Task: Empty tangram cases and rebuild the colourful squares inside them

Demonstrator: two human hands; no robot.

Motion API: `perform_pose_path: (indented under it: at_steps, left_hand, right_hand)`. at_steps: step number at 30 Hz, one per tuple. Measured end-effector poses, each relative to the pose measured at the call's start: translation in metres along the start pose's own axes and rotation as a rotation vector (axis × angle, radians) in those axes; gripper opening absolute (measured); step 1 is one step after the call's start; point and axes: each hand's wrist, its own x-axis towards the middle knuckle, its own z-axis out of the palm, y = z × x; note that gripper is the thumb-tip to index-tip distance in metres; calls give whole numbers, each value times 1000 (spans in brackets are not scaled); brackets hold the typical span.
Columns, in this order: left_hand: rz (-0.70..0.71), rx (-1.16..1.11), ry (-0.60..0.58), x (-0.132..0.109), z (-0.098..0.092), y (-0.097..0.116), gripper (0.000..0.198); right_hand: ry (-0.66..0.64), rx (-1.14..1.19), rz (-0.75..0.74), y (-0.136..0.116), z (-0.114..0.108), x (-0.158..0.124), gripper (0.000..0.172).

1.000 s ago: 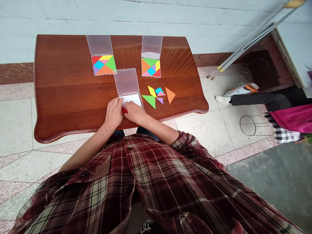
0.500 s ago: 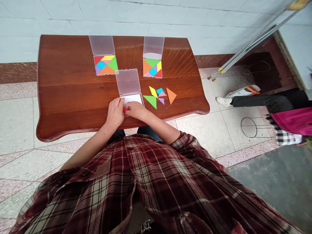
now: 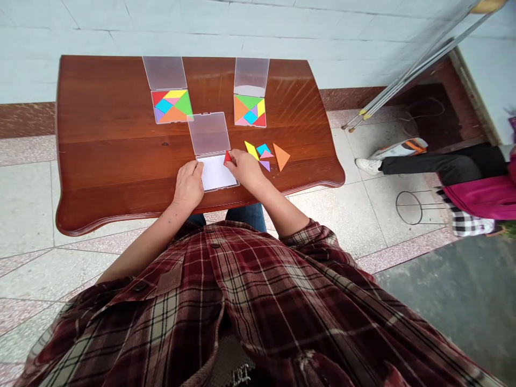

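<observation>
An open clear case with a white tray [image 3: 215,173] lies near the front edge of the brown table [image 3: 105,156]. My left hand [image 3: 188,186] rests curled against the tray's left edge. My right hand [image 3: 246,167] pinches a small red piece [image 3: 228,156] at the tray's far right corner. Just right of that hand lie loose tangram pieces: yellow [image 3: 251,150], blue [image 3: 263,148], pink [image 3: 266,155], purple [image 3: 265,165] and an orange triangle [image 3: 280,156]. The green triangle is hidden under my right hand.
Two more open cases hold filled colourful tangrams, one at the back left [image 3: 172,106] and one at the back middle [image 3: 250,110]. Another person's leg and shoe [image 3: 368,165] stretch over the floor to the right, beside a wire ring stand [image 3: 410,207].
My right hand has carried the red piece from the tray's near left corner to its far right corner, covering the green triangle. My left hand has stayed at the tray's left edge.
</observation>
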Motion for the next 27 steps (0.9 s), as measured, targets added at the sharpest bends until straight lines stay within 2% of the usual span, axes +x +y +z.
perform_pose_path:
  at_steps: [4,9,12,17,23,27]
  left_hand:
    - [14,4,8,0,1,0,43]
    - [16,-11,18,0,2,-1,43]
    - [34,0,16,0,3,-2,43]
    - [51,4,37,-1,4,-2,43]
    - [48,-20,26,-1,2,-1,43]
    - [37,-8,-2,-1,0,1,43]
  right_hand:
    - [85,-183,18,0,2,-4,30]
    - [-12,-293,-34,-8,17,-8,29]
    - [-48,-282,-56,-11,22,-6,28]
    - [-41,-267,3,-9,20,2,30]
    - [-1,-254,36,3,17,10,29]
    - [18,-153,17,13,14,16,29]
